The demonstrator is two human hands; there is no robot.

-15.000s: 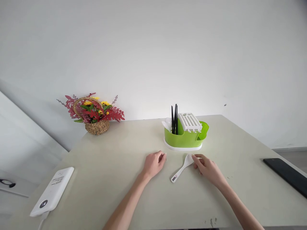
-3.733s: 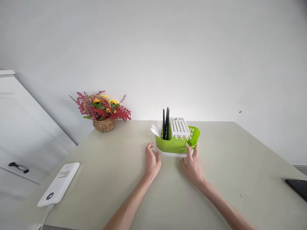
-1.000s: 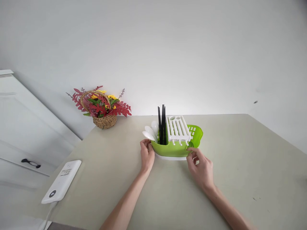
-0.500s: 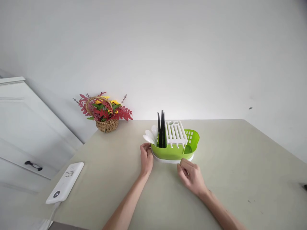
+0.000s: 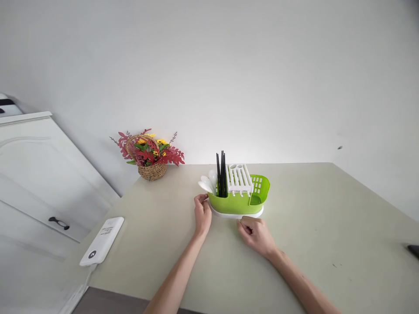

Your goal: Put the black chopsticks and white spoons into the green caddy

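Observation:
A green cutlery holder (image 5: 234,204) on a white base stands on the table in front of me. My left hand (image 5: 202,216) is at its left end, with the fingers curled against the green wall and partly hidden. Just in front of the base, my right hand (image 5: 257,234) rests on the tabletop in a fist, apart from the holder, and nothing shows in it. Several black chopsticks (image 5: 221,176) stand upright in the left compartment. White spoons (image 5: 206,183) lean out to the left beside them. A white slotted rack (image 5: 240,179) with small hooks covers the middle.
A wicker basket (image 5: 152,172) of artificial flowers stands at the back left by the wall. A white power bank (image 5: 102,241) with a cable lies at the table's left edge, near a white cabinet (image 5: 29,174). Part of a black object (image 5: 414,250) shows at far right.
The spoon that lay on the table is gone from there, and the holder shows another spoon. My left hand moved to the holder's left end; my right left its right end and closed.

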